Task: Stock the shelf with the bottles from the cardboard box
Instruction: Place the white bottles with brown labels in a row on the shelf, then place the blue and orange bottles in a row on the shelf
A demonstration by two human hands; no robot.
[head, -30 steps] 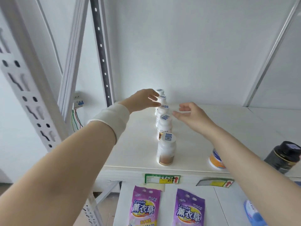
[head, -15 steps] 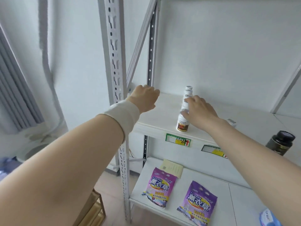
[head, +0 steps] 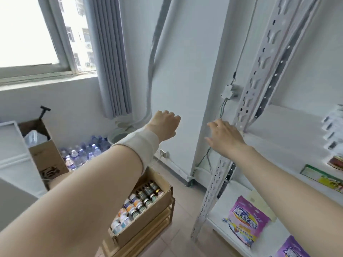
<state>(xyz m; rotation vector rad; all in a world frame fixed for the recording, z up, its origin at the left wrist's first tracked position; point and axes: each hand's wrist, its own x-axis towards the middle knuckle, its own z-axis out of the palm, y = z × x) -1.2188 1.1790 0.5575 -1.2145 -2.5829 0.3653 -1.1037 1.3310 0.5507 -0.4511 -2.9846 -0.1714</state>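
Observation:
A cardboard box [head: 148, 218] full of several small bottles [head: 136, 204] sits on a low wooden stand at the lower middle. The white metal shelf [head: 289, 143] fills the right side, with a blurred row of white bottles [head: 332, 128] at its far right edge. My left hand [head: 165, 125], with a white wrap on the wrist, hangs in the air above the box, fingers loosely curled, holding nothing. My right hand [head: 224, 136] is open with spread fingers, in front of the shelf's front upright [head: 246, 115], away from the bottles.
Purple detergent bags [head: 245, 219] lie on the lower shelf board. A taller cardboard box [head: 46, 156] and several water bottles [head: 81, 153] stand on the floor by the window wall. A grey curtain [head: 111, 58] hangs behind. Wires run down the wall beside the upright.
My view has swung left from the shelf toward the box on the floor. My right hand has left the row of white bottles, and both hands have drawn away from the shelf board.

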